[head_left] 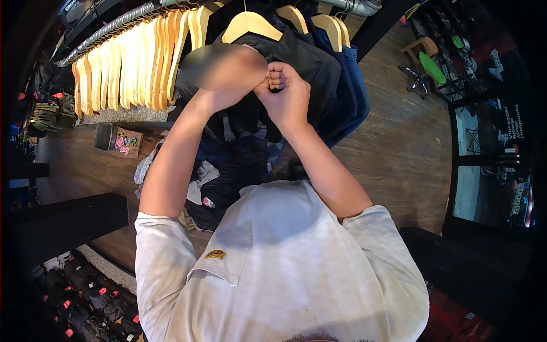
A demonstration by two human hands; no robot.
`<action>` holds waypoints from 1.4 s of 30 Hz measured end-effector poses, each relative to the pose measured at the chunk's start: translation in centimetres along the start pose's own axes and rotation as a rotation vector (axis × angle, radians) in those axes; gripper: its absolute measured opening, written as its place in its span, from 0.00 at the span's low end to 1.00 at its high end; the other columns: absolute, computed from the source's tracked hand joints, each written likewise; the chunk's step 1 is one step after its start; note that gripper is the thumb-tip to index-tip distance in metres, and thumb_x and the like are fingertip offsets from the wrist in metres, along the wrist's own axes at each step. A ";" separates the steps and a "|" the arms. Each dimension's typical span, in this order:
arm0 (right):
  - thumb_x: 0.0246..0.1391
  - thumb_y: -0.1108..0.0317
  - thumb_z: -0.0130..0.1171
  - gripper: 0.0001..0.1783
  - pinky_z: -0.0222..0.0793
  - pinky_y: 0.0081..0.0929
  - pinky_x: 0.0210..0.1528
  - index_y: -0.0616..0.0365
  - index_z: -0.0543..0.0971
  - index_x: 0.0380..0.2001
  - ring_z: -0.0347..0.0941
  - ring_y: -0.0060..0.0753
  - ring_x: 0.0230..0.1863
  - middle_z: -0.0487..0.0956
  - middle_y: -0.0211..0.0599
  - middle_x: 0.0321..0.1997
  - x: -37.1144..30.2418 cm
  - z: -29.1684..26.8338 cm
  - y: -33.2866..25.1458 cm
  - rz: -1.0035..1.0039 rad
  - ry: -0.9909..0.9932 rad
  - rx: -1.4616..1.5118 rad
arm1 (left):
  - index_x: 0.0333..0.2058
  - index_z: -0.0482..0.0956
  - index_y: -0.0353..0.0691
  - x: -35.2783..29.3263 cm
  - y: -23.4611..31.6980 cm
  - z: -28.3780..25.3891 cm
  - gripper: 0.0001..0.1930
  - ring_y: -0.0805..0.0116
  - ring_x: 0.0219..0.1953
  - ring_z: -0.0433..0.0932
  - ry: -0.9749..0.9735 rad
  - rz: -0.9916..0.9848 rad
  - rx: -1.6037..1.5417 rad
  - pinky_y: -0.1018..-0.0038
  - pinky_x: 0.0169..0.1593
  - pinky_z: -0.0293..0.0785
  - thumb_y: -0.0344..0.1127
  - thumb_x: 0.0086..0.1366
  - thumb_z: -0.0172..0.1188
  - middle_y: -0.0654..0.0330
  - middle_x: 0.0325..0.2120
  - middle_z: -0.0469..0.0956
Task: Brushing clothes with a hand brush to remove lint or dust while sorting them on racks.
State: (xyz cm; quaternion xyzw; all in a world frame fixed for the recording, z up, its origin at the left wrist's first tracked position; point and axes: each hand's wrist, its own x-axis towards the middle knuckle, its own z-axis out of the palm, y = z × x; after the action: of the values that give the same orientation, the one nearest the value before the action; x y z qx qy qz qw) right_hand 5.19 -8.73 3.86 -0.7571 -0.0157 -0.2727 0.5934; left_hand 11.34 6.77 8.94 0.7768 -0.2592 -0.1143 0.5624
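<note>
A black collared garment (316,71) hangs on a light wooden hanger (250,27) in front of me. Both my hands meet at its upper front, just below the collar. My right hand (288,94) is closed, its fingers curled and thumb and fingertips pinched together at the front of the garment. Close against it is my left hand (236,71), back turned up; a blurred patch covers part of it, and its fingers cannot be made out. Whatever small part of the garment lies between the hands is hidden.
Wooden hangers (122,65) crowd the metal rail (122,23) on the left. Blue denim garments (356,97) hang to the right. A heap of dark and pale clothes (211,176) lies below my arms. A grey bin (104,137) and a green-seated chair (431,68) stand on the wooden floor.
</note>
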 end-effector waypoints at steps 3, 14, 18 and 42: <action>0.53 0.83 0.75 0.18 0.79 0.17 0.44 0.67 0.82 0.47 0.81 0.13 0.38 0.88 0.32 0.36 0.1 -0.1 -0.2 0.001 0.009 0.016 | 0.51 0.74 0.40 0.4 -0.2 0.1 0.12 0.85 0.25 0.62 -0.005 -0.041 -0.086 0.77 0.31 0.59 0.30 0.75 0.67 0.74 0.21 0.73; 0.57 0.84 0.74 0.24 0.80 0.18 0.52 0.65 0.80 0.56 0.84 0.17 0.45 0.88 0.33 0.41 0.3 -1.2 0.8 0.210 -0.139 0.367 | 0.55 0.73 0.42 0.5 -0.6 -0.9 0.15 0.86 0.32 0.72 -0.074 -0.060 -0.198 0.81 0.39 0.63 0.25 0.75 0.66 0.72 0.27 0.79; 0.59 0.86 0.73 0.23 0.79 0.17 0.52 0.64 0.84 0.57 0.83 0.15 0.45 0.88 0.29 0.42 -0.6 -1.1 1.5 0.251 -0.144 0.353 | 0.57 0.72 0.41 0.5 0.1 -0.7 0.17 0.84 0.36 0.75 -0.085 0.001 -0.188 0.79 0.44 0.68 0.24 0.75 0.65 0.71 0.31 0.81; 0.71 0.70 0.68 0.05 0.72 0.16 0.41 0.61 0.88 0.43 0.75 0.11 0.35 0.85 0.22 0.35 -0.1 -2.4 0.4 0.436 -0.231 0.498 | 0.55 0.72 0.41 -0.6 1.0 -1.8 0.23 0.78 0.39 0.75 -0.190 0.175 -0.107 0.78 0.48 0.70 0.17 0.63 0.67 0.68 0.34 0.77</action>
State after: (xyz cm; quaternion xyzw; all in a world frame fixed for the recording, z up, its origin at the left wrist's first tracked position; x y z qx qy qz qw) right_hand 4.30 -11.02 3.87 -0.6006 0.0134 -0.0400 0.7984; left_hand 11.38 8.34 10.42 0.7059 -0.3718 -0.1513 0.5836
